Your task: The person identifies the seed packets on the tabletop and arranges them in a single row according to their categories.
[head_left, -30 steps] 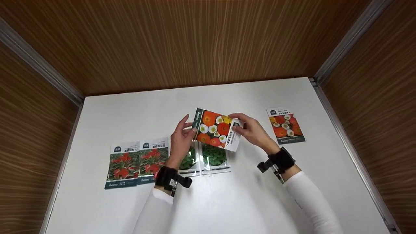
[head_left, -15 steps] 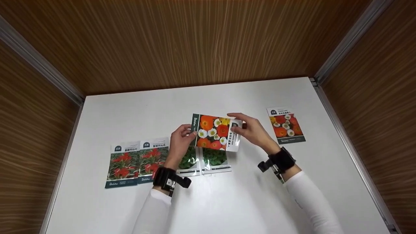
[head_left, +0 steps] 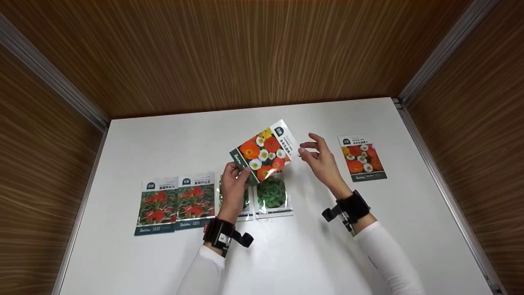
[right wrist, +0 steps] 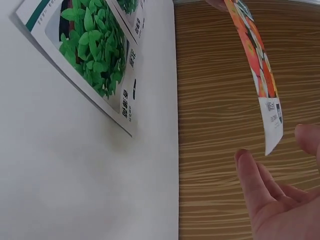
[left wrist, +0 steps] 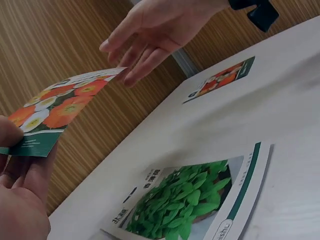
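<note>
My left hand (head_left: 234, 189) pinches the dark green bottom edge of a seed packet (head_left: 268, 151) printed with orange and white poppies, holding it tilted above the table. Thumb on top and fingers beneath show in the left wrist view. Just right of the packet's white end, my right hand (head_left: 323, 164) is off it, its fingers apart and nothing between them; the right wrist view shows a gap between the packet (right wrist: 257, 70) and the fingertips. Below the held packet lie two packets with green leaves, the right one (head_left: 272, 196) plainer to see, the left one (head_left: 247, 207) partly hidden by my left hand.
Two red-flower seed packets, one (head_left: 156, 207) overlapping the other (head_left: 195, 200), lie at the left of the white table (head_left: 286, 254). A second poppy packet (head_left: 362, 159) lies at the right. Wood-grain panels (head_left: 262, 53) rise at the back and sides.
The poppy packet was held by both hands; the right hand has let go and moved slightly right. The left hand has turned the packet so its white end points up and right.
</note>
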The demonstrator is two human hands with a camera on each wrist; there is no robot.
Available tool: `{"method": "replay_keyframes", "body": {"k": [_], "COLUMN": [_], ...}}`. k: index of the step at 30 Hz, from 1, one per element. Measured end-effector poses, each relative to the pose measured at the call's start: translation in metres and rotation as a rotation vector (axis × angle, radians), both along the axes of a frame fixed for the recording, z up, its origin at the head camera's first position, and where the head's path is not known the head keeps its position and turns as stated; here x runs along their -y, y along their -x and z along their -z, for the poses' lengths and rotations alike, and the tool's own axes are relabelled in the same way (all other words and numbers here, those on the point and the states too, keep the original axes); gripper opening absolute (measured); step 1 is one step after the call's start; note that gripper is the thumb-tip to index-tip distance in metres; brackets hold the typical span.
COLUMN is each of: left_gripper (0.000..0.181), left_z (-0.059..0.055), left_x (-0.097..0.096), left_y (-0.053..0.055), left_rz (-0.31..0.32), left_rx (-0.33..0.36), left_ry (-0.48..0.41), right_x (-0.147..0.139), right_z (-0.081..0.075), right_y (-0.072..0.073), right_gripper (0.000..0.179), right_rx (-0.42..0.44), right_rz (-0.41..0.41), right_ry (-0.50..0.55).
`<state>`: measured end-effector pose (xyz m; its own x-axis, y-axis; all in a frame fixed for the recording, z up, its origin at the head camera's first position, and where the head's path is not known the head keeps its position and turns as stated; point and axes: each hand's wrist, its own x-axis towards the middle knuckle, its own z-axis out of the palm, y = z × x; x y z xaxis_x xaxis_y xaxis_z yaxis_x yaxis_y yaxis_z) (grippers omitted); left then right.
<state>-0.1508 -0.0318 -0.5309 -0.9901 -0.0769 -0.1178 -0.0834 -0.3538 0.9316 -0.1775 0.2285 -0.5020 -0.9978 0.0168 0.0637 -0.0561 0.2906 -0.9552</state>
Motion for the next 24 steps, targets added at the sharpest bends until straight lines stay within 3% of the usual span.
{"method": "replay_keyframes", "body": {"k": [5,9,16,24], "left_gripper": [0.039,0.046,0.047,0.049], "left_z": [0.001,0.003,0.008,0.012], "left_x": [-0.016,-0.028,-0.044,-0.049], "left_y": [-0.007,-0.011,-0.018,-0.025], "left_rz": [-0.073,-0.099,-0.098,-0.040], "left_rx": [0.030,0.057,0.082,0.071], "left_ry": [-0.183,-0.269,-0.271,-0.208], "right_x": [0.014,0.032,0.055,0.058], "right_z": [0.006,0.010,0.013,0.015], "right_y": [-0.008,-0.013,-0.016,-0.015], "right_gripper": [0.057,0.047,0.041,0.033], "right_rx": [0.047,0.099,0.136,0.124], "right_rz": [0.004,0.026,0.027,0.130], "right_ry": [0.097,0.206,0.325,0.365]}}
